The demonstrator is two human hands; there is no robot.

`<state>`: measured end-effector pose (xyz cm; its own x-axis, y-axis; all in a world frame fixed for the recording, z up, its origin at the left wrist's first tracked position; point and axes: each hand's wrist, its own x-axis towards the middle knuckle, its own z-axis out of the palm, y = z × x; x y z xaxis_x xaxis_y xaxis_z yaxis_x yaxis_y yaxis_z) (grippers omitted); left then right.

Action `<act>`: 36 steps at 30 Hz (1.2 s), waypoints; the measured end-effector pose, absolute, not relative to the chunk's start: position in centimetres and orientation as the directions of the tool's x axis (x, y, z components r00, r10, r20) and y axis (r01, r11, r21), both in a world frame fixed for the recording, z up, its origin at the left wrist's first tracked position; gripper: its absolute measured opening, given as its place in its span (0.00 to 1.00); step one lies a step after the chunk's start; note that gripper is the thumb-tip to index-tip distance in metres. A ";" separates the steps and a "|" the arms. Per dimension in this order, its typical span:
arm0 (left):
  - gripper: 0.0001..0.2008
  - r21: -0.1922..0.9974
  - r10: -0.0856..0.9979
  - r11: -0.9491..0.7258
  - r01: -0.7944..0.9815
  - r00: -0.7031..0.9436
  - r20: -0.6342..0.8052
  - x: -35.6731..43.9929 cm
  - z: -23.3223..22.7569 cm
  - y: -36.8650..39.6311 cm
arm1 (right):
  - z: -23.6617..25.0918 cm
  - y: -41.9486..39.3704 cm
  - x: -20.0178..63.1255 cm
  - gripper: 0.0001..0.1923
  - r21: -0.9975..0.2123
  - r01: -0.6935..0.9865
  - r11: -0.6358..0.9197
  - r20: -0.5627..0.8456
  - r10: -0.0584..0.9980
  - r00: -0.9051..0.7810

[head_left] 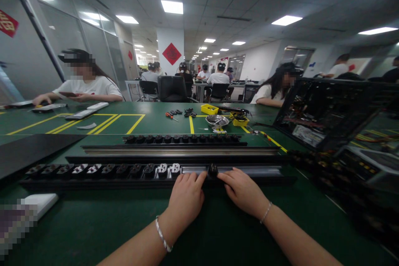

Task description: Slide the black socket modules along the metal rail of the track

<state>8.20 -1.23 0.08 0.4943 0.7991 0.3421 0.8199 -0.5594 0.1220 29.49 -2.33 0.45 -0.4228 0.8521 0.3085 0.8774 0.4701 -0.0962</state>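
A long black metal rail (pixel 264 181) lies across the bench in front of me. Socket modules, mostly black (pixel 121 170) with a few white ones (pixel 168 169), fill its left part. To the right of them, a single black socket module (pixel 213 169) sits at the channel, apart from the row. My left hand (pixel 186 193) has its index fingertip at the module's left side, its other fingers over the rail's front edge. My right hand (pixel 246 193) reaches the module's right side with bent fingers. Between them the fingertips hold the module; its underside is hidden.
Behind lie further rails (pixel 181 151) and another socket row (pixel 177 139). A metal bowl (pixel 217 121), a yellow bin (pixel 209 109) and a screwdriver (pixel 171 115) stand farther back. An open computer case (pixel 314 112) is at right. Two people sit across the bench.
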 end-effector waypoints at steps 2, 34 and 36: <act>0.23 0.123 0.801 -0.558 0.821 0.494 0.339 8.2 0.1 -1.2 | 0.5 -2.3 29.5 0.21 -0.094 0.878 0.470 0.305 0.853 -0.424; 0.23 0.112 0.794 -0.559 0.822 0.491 0.359 8.3 -0.2 -1.3 | 0.9 -2.3 30.6 0.19 -0.057 0.862 0.505 0.327 0.825 -0.462; 0.23 0.110 0.792 -0.562 0.820 0.494 0.360 8.3 -0.3 -1.2 | 1.0 -2.3 30.7 0.19 -0.054 0.864 0.500 0.317 0.829 -0.460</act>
<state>8.27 -1.25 -0.25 0.4937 0.7915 0.3602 0.8199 -0.5617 0.1105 30.72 -2.25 0.96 -0.4604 0.8291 0.3171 0.8641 0.5004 -0.0538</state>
